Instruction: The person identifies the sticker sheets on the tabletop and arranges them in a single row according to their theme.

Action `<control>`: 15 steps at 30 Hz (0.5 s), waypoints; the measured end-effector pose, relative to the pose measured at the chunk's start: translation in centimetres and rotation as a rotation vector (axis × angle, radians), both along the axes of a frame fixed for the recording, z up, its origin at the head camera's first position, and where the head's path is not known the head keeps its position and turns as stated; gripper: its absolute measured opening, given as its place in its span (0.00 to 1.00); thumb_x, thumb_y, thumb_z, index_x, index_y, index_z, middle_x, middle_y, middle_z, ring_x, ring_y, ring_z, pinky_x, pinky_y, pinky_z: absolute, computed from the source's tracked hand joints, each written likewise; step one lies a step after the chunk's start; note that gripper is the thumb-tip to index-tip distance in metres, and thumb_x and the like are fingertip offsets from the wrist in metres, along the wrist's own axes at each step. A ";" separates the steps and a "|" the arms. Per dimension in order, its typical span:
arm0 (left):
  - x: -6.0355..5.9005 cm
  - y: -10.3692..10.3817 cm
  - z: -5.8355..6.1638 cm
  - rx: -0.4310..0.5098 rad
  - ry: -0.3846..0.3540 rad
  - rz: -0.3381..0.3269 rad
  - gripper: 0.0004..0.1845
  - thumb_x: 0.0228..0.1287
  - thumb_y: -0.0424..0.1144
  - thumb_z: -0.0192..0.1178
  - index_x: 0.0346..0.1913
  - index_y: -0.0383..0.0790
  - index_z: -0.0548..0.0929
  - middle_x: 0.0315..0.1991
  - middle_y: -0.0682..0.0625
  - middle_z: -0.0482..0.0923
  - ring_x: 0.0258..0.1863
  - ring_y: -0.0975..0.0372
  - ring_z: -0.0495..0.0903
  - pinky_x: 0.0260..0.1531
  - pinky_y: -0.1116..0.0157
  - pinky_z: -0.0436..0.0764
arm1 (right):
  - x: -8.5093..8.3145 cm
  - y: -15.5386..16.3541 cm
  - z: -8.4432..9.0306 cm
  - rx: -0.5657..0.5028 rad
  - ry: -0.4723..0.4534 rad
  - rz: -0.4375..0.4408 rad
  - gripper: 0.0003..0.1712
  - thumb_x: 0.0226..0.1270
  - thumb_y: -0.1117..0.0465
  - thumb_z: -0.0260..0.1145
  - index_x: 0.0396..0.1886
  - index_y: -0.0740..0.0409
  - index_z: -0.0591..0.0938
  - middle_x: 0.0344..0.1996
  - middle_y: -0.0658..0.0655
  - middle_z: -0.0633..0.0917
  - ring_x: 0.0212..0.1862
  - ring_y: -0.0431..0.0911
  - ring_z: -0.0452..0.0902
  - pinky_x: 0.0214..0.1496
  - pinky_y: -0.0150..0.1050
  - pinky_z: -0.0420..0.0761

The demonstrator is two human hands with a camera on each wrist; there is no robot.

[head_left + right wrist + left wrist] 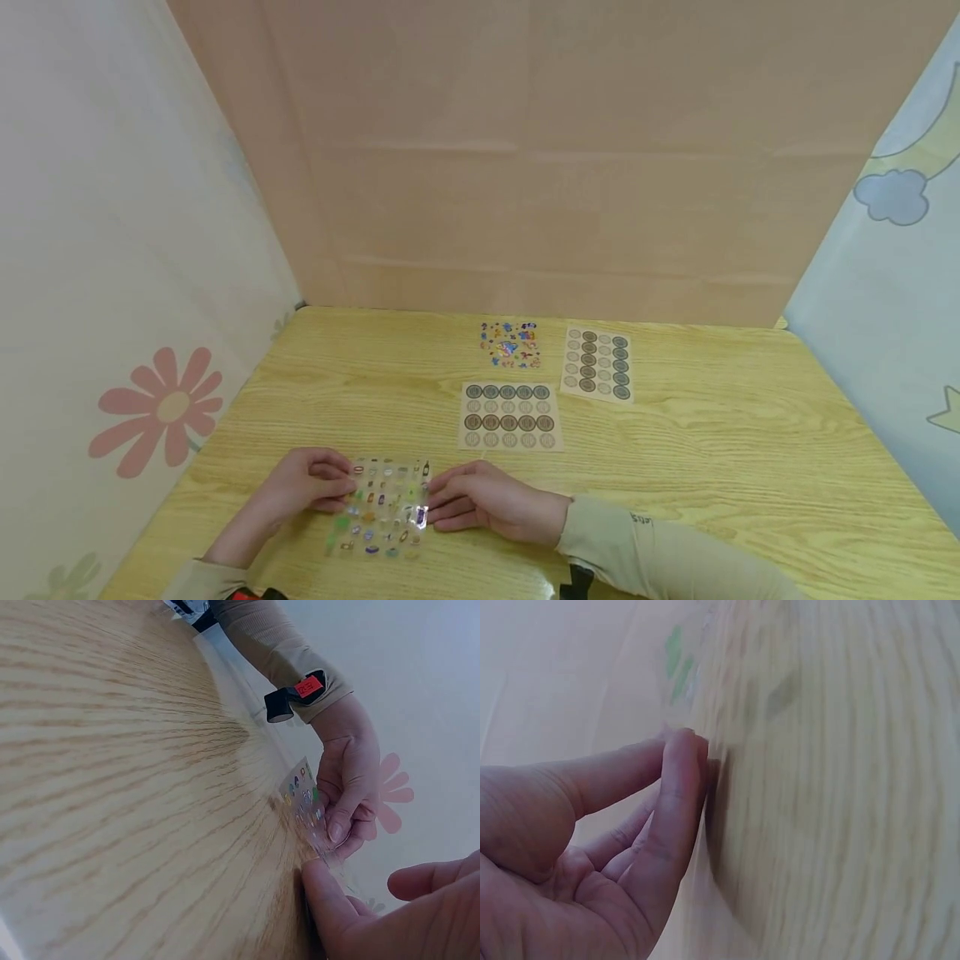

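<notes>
Near the table's front, a clear sticker sheet with small colourful pictures lies between the two hands, tilted up off the table in the right wrist view. My left hand pinches its left edge between thumb and fingers; the left wrist view shows the fingertips together at the transparent film. At the opposite edge is my right hand, its fingertips close against the sheet. In the right wrist view the right hand's thumb and fingers stand apart, with a gap between them.
Beyond the hands, a sheet of round stickers lies on the wooden table. A second round-sticker sheet and a clear sheet with colourful figures lie farther back. A brown backdrop closes off the far edge.
</notes>
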State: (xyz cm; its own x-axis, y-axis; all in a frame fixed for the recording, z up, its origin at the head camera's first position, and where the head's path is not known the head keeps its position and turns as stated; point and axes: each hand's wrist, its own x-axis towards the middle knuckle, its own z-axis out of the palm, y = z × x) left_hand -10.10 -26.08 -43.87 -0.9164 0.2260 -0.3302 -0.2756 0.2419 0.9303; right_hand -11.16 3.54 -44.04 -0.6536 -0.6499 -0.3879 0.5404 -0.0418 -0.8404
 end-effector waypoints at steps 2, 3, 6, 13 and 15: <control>0.0 -0.1 -0.1 -0.004 0.000 0.006 0.20 0.56 0.30 0.68 0.48 0.20 0.75 0.33 0.43 0.81 0.31 0.51 0.84 0.33 0.56 0.86 | 0.0 0.0 0.1 -0.005 -0.001 0.008 0.18 0.65 0.69 0.57 0.52 0.75 0.75 0.44 0.70 0.83 0.45 0.55 0.83 0.48 0.45 0.83; 0.0 -0.2 -0.1 -0.005 0.001 0.011 0.20 0.56 0.29 0.68 0.48 0.20 0.75 0.33 0.43 0.81 0.31 0.51 0.84 0.33 0.56 0.86 | 0.0 0.0 0.1 -0.005 0.000 0.010 0.18 0.65 0.68 0.57 0.52 0.75 0.75 0.45 0.70 0.82 0.45 0.55 0.83 0.49 0.45 0.83; 0.0 -0.2 -0.1 -0.013 0.000 0.023 0.19 0.56 0.29 0.68 0.47 0.21 0.76 0.32 0.43 0.81 0.31 0.52 0.84 0.33 0.57 0.86 | 0.0 -0.1 0.2 0.002 0.004 0.002 0.18 0.65 0.68 0.57 0.52 0.75 0.76 0.44 0.71 0.82 0.44 0.54 0.83 0.49 0.45 0.83; -0.2 -0.2 -0.1 -0.061 0.009 0.060 0.16 0.56 0.28 0.68 0.45 0.22 0.77 0.31 0.44 0.81 0.30 0.55 0.83 0.31 0.60 0.87 | -0.3 -0.4 0.3 0.020 0.004 -0.029 0.18 0.66 0.68 0.58 0.52 0.74 0.76 0.44 0.70 0.83 0.44 0.53 0.83 0.49 0.45 0.83; -0.2 -0.3 -0.2 -0.074 0.012 0.075 0.15 0.56 0.28 0.68 0.44 0.23 0.78 0.31 0.44 0.82 0.29 0.55 0.83 0.31 0.60 0.86 | -0.3 -0.4 0.4 0.021 -0.001 -0.033 0.18 0.66 0.68 0.58 0.53 0.74 0.76 0.45 0.70 0.83 0.44 0.53 0.83 0.49 0.44 0.83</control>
